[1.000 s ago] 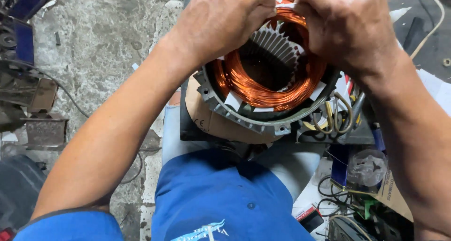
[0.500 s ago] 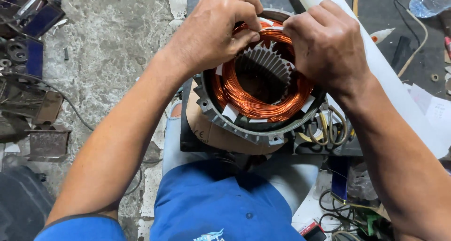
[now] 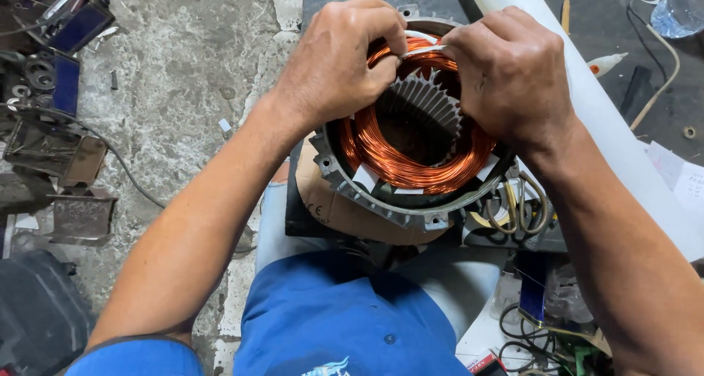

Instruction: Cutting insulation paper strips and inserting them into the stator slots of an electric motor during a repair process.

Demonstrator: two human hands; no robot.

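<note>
Cracked concrete floor [image 3: 183, 90] underneath, scrap metal parts [image 3: 51, 126] along the left edge. White tube [image 3: 623, 134] slanting down the right side. Motor stator housing [image 3: 381, 203] at centre, just above the blue-clad lap, with copper winding [image 3: 411, 167] ringing the toothed bore. Left hand [image 3: 337, 60] and right hand [image 3: 510, 75] over the far rim, each grip pinched narrow on a white insulation strip [image 3: 422, 47] lying against the winding.
</note>
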